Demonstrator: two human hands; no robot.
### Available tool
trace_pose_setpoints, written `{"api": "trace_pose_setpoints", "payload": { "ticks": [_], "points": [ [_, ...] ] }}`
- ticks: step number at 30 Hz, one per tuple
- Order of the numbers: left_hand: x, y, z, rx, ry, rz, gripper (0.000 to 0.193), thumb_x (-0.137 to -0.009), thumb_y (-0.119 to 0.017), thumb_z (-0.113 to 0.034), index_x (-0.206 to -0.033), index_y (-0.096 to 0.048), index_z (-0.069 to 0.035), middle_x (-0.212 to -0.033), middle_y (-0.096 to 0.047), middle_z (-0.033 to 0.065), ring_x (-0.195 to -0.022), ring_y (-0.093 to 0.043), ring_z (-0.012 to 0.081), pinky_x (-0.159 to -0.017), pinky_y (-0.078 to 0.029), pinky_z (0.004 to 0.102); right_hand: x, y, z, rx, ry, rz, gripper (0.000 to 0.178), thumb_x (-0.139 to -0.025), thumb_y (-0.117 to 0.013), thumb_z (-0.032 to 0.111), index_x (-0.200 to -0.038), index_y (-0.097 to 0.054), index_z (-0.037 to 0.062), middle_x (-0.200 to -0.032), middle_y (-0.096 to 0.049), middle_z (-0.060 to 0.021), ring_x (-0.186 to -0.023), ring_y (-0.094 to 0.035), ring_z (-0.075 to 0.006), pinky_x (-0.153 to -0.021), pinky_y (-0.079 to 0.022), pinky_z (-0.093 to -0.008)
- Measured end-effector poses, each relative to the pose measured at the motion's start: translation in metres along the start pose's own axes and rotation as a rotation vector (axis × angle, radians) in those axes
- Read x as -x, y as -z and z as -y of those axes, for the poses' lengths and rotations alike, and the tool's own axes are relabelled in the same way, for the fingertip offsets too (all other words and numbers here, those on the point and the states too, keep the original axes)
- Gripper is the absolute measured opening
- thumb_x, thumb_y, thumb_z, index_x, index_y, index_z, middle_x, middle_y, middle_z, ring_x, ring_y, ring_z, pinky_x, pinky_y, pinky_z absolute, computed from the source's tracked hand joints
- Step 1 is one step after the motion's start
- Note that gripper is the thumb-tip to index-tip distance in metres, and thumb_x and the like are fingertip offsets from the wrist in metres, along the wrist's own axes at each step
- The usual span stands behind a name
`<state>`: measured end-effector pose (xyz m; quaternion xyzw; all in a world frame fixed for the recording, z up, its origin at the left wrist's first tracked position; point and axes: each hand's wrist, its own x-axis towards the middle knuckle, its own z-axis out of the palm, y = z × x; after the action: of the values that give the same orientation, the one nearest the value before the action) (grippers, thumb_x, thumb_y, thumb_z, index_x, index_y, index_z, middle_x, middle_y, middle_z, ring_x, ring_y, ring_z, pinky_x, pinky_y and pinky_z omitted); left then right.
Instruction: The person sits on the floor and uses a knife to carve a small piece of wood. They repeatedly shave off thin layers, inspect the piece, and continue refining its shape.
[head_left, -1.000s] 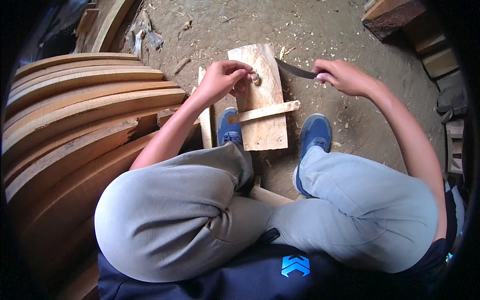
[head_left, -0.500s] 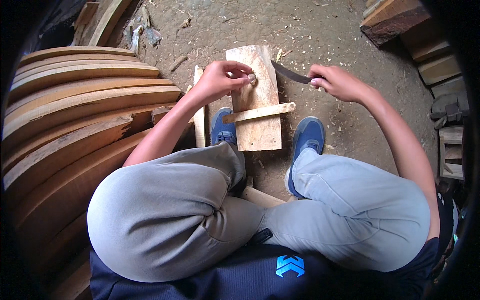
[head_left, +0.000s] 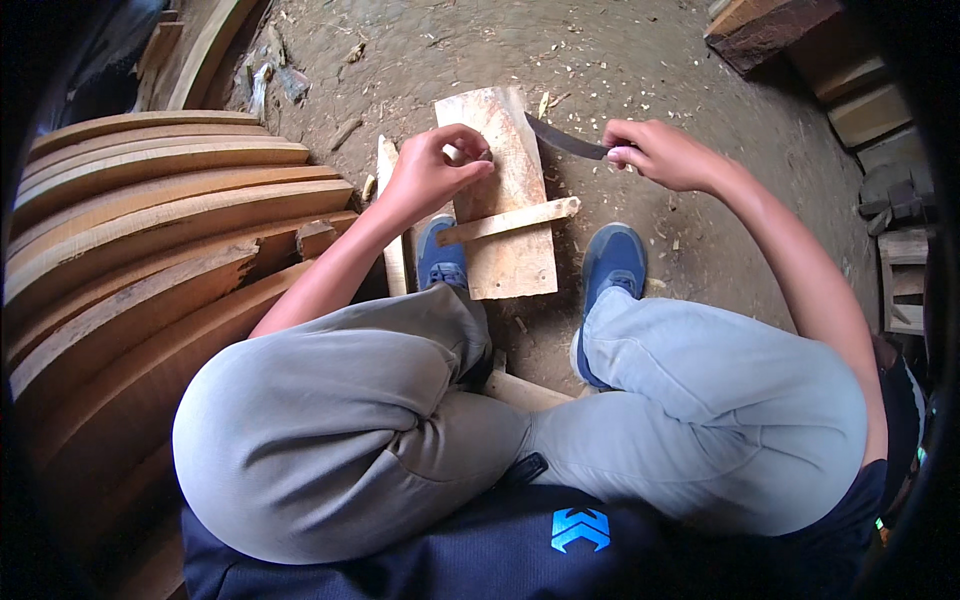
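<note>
A pale, rough wooden board lies on the ground between my shoes, with a narrow wooden strip resting crosswise on its nearer half. Over the board's left side is my left hand, its fingers curled in a pinch. A pale bit shows inside the curl, but what it is stays hidden. My right hand is off to the board's right, wrapped round a knife. The dark, slightly curved blade points left, its tip close to the board's upper right edge.
Stacked curved planks fill the left side. Another thin wooden strip lies beside my left shoe; my right shoe flanks the board. Wood chips are scattered over the dirt floor. Timber blocks line the right side.
Both hands shift slightly left in the picture, as does the whole scene. The small rounded pale piece at my left fingertips is now mostly hidden by the turned hand. The knife stays in my right hand.
</note>
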<state>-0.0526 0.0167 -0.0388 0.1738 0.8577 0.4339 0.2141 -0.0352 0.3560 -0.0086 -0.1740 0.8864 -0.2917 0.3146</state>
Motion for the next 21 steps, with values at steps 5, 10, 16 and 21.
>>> {"api": "trace_pose_setpoints", "payload": {
  "ticks": [5, 10, 16, 21],
  "points": [
    [0.006, -0.002, -0.012, 0.158, 0.182, -0.056, 0.021, -0.083, -0.081, -0.015, -0.097, -0.070, -0.004, -0.084, -0.072, 0.0052, -0.067, -0.065, 0.0068, -0.055, -0.051, 0.0252, 0.001, 0.000, 0.004, -0.054, -0.010, -0.021, 0.020, -0.099, -0.057, 0.024, -0.101, -0.057, 0.0035, -0.085, -0.067, -0.0124, -0.077, -0.064, -0.0261, -0.069, -0.046, -0.0423],
    [0.008, -0.005, -0.017, 0.262, 0.164, -0.070, 0.019, -0.088, -0.078, -0.014, -0.098, -0.070, 0.000, -0.088, -0.074, 0.0051, -0.065, -0.066, 0.0074, -0.051, -0.051, 0.0221, 0.003, 0.000, 0.022, -0.233, -0.095, -0.014, 0.021, -0.099, -0.057, 0.023, -0.099, -0.057, 0.0017, -0.081, -0.065, -0.0097, -0.067, -0.061, -0.0172, -0.059, -0.049, -0.0356],
    [0.007, 0.006, -0.034, 0.440, 0.031, -0.081, 0.021, -0.091, -0.074, -0.012, -0.107, -0.070, 0.002, -0.093, -0.074, 0.0083, -0.067, -0.069, 0.0120, -0.053, -0.052, 0.0233, -0.012, -0.027, 0.044, -0.519, -0.111, -0.065, 0.028, -0.094, -0.065, 0.025, -0.107, -0.061, 0.0010, -0.089, -0.064, -0.0085, -0.062, -0.060, -0.0145, -0.055, -0.050, -0.0319],
    [0.005, 0.015, -0.055, 0.484, -0.022, -0.074, 0.023, -0.094, -0.071, -0.013, -0.111, -0.071, 0.002, -0.092, -0.074, 0.0082, -0.071, -0.070, 0.0115, -0.056, -0.053, 0.0232, -0.037, -0.044, 0.059, -0.137, 0.212, -0.143, 0.032, -0.082, -0.071, 0.011, -0.113, -0.067, 0.0037, -0.105, -0.066, -0.0178, -0.099, -0.065, -0.0321, -0.087, -0.051, -0.0414]
  ]
}}
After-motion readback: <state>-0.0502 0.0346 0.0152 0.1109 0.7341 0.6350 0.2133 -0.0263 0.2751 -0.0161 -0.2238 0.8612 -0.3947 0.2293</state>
